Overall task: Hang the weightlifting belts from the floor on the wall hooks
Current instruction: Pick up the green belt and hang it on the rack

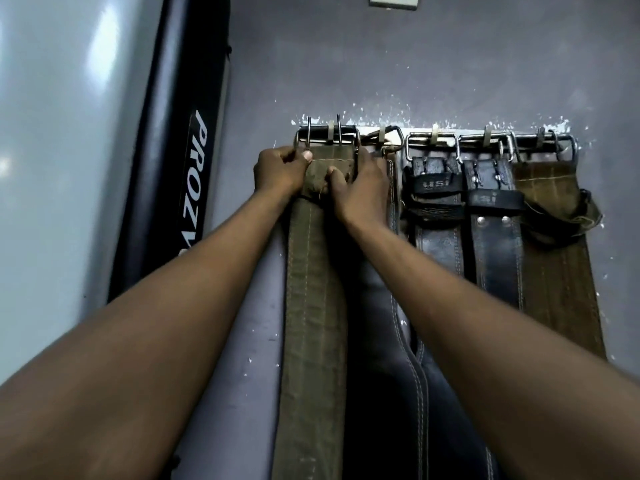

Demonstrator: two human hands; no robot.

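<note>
An olive canvas belt (pixel 313 306) hangs flat against the grey wall, its metal buckle (pixel 325 136) up at the hook rail (pixel 433 135). My left hand (pixel 280 173) grips the belt's top left corner by the buckle. My right hand (pixel 360 188) holds the top right part, thumb pressed on the fabric. Partly behind my right arm hangs a dark stitched belt (pixel 412 375). To the right hang two black leather belts (pixel 438 220) (pixel 493 237) and a brown belt (pixel 557 271), each by its buckle on a hook.
A tall black padded post with white lettering (pixel 180 174) stands at the left beside a pale glossy panel (pixel 62 150). A white switch plate (pixel 393 1) is on the wall above. The wall paint is chipped along the rail.
</note>
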